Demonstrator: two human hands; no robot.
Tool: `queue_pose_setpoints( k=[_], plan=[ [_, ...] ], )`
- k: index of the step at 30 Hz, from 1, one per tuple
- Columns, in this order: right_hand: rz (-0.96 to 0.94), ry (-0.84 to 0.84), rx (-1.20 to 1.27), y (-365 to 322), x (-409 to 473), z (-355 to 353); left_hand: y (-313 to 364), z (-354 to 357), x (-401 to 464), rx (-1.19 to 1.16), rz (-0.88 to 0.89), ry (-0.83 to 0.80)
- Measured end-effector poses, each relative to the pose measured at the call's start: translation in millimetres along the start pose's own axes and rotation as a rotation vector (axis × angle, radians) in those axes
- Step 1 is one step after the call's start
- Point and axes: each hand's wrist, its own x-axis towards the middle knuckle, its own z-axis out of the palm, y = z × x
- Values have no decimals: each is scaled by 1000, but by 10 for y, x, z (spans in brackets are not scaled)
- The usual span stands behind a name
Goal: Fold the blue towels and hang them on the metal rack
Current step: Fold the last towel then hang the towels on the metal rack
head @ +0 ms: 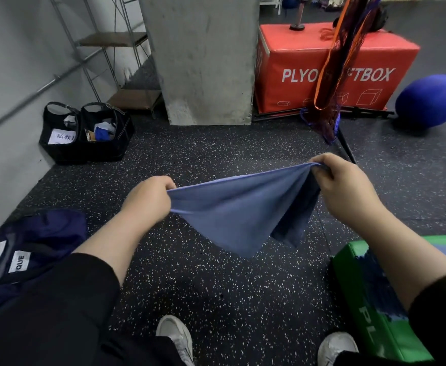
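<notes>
Stretching between both hands — left hand (pixel 148 199) and right hand (pixel 346 186) each pinching an upper corner — a blue towel (pixel 240 215) sags, seemingly doubled, above the speckled floor (pixel 216 286).

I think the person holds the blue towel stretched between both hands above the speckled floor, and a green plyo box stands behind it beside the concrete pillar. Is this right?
Not quite: in the head view the plyo box beside the concrete pillar is red, not green. The rest holds: left hand and right hand hold the blue towel stretched above the speckled floor.
</notes>
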Motion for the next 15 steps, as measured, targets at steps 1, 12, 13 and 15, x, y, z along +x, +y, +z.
queue_pose_setpoints(
  k=[1, 12, 13, 15],
  plan=[
    [8, -7, -24, 57, 16, -15, -84, -21, 27, -13, -25, -6],
    [101, -185, -116, 300, 72, -35, -182, -253, -50, -889, -221, -357],
    [97, -185, -122, 292, 75, -49, -167, -270, -43, -951, -236, -363],
    [92, -169, -121, 283, 82, -83, -137, -277, -31, -1007, -224, -358]
  ],
)
